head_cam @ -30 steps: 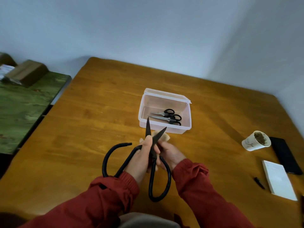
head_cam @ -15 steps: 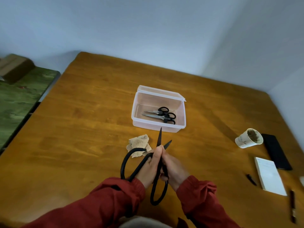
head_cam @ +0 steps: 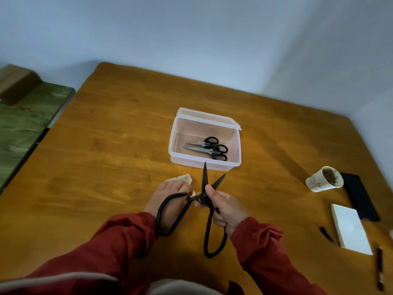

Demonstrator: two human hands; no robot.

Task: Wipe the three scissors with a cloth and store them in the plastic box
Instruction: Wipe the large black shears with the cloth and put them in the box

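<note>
Big scissors (head_cam: 204, 179) in one hand
The right hand (head_cam: 225, 206) grips them, blades open. The left hand (head_cam: 168, 195) rests on the cloth (head_cam: 180, 179) beside it; grip unclear. The plastic box (head_cam: 191, 161) sits past both hands.

A wooden bench (head_cam: 119, 133) fills most of the view, its far edge against pale walls (head_cam: 191, 35) that meet in a corner on the right. On the bench's right side a paper cup (head_cam: 316, 182) sits tilted, with brown residue inside. Just beside it, further right, lies a black phone (head_cam: 359, 199). A white notepad (head_cam: 349, 228) lies nearer, close against the phone's near end. A small black object (head_cam: 326, 233), too small to identify, lies just left of the notepad, and a dark pen (head_cam: 380, 269) lies by the right edge. To the left of the bench stands a green surface (head_cam: 23, 124) with a brown box (head_cam: 17, 84) on it
</note>
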